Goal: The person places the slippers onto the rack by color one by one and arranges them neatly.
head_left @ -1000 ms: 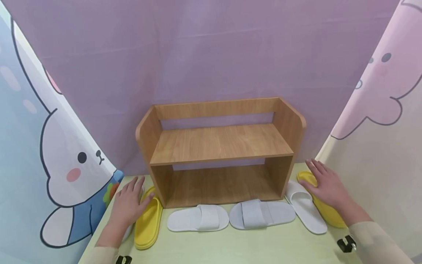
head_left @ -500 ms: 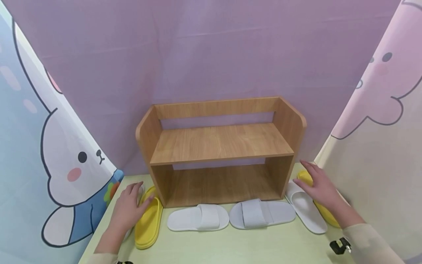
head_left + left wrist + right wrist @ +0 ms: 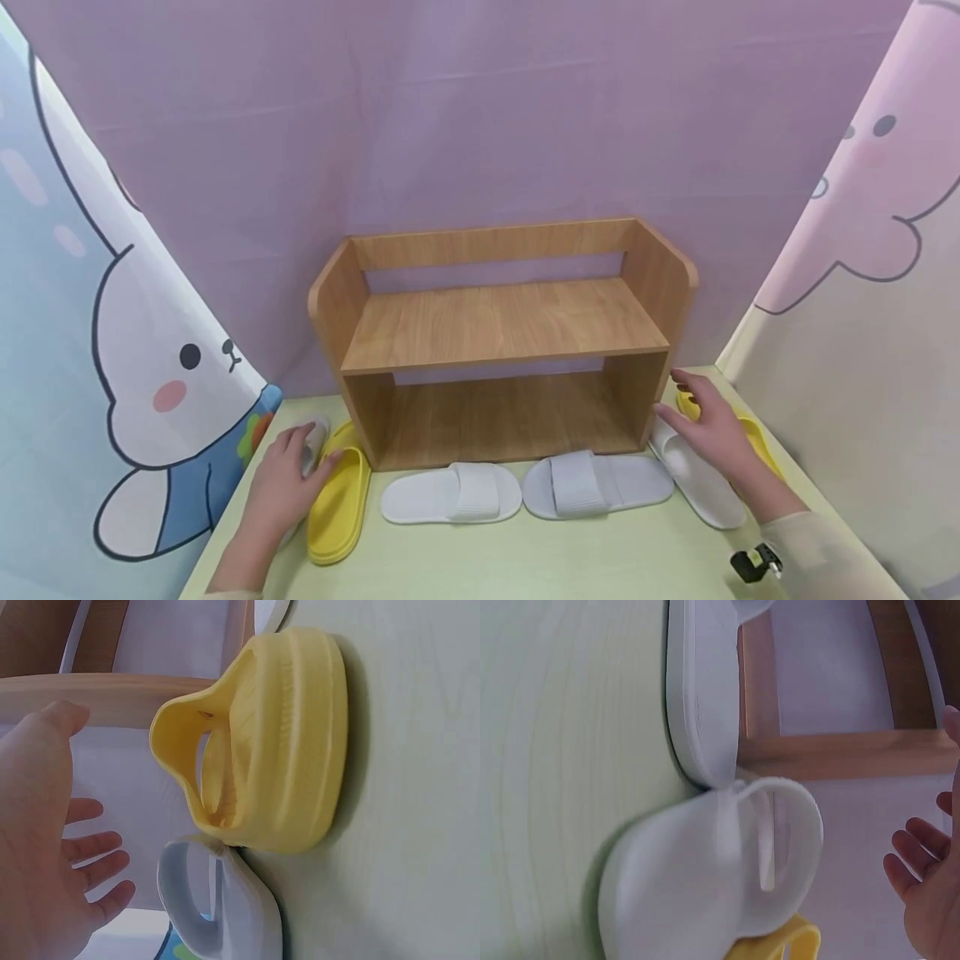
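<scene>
My left hand [image 3: 279, 483] hovers with relaxed fingers over a yellow slipper [image 3: 336, 521] and a white slipper [image 3: 318, 432] left of a wooden shelf. In the left wrist view, a gap separates the hand [image 3: 37, 832] from the yellow slipper [image 3: 300, 742]. On the other side, my right hand [image 3: 711, 429] is held above a white slipper [image 3: 705, 487], its fingers loosely bent and holding nothing. It partly hides the yellow slipper [image 3: 761, 442] beyond. The right wrist view has the white slipper [image 3: 675, 877] below the raised hand [image 3: 936, 885].
The two-tier wooden shelf [image 3: 502, 325] stands against a purple cloth backdrop [image 3: 480, 125]. Before it, a white slipper [image 3: 412, 497] and a greyish-white slipper [image 3: 633, 485] lie toe to heel on the pale table [image 3: 465, 567]. Cartoon-printed curtains [image 3: 150, 417] flank both sides.
My right hand has moved left, from over the yellow slipper to over the white one. My left hand has lowered slightly, uncovering more of the white slipper beyond it. The slippers stay put.
</scene>
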Action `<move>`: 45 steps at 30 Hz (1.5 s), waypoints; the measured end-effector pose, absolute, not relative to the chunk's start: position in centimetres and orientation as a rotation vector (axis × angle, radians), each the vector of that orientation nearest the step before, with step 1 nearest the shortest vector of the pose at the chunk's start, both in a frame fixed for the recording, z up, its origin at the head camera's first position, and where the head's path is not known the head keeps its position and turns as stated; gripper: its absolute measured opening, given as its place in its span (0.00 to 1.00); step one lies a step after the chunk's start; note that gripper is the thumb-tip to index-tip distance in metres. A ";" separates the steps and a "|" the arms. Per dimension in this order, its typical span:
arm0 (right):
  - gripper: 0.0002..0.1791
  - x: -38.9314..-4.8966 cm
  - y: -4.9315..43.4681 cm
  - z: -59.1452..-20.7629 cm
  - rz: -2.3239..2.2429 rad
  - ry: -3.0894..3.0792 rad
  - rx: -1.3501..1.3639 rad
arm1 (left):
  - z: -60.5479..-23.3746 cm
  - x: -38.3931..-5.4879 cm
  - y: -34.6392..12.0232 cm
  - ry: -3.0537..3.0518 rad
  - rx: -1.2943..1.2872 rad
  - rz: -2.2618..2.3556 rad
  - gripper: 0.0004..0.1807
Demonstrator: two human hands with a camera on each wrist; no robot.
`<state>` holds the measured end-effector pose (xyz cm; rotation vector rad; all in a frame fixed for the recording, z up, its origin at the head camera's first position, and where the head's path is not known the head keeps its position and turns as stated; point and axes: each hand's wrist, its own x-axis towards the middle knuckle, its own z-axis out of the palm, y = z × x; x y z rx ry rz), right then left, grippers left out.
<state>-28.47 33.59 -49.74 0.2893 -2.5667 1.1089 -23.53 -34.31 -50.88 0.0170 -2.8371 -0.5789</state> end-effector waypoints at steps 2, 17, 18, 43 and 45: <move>0.43 -28.5 33.2 -49.8 1.122 -2.563 0.278 | -51.0 -23.2 -34.6 -2.847 0.038 -0.587 0.51; 0.40 -28.8 31.1 -50.9 1.217 -2.487 0.232 | -52.3 -22.0 -36.1 -2.872 0.108 -0.600 0.50; 0.40 -28.7 31.0 -50.9 1.220 -2.486 0.225 | -52.4 -22.0 -36.2 -2.873 0.112 -0.595 0.50; 0.29 -29.7 30.2 -52.7 1.305 -2.329 0.192 | -54.8 -21.7 -39.5 -3.006 0.375 -0.602 0.59; 0.28 -29.8 30.1 -52.8 1.301 -2.323 0.194 | -54.9 -21.6 -39.7 -3.006 0.372 -0.596 0.61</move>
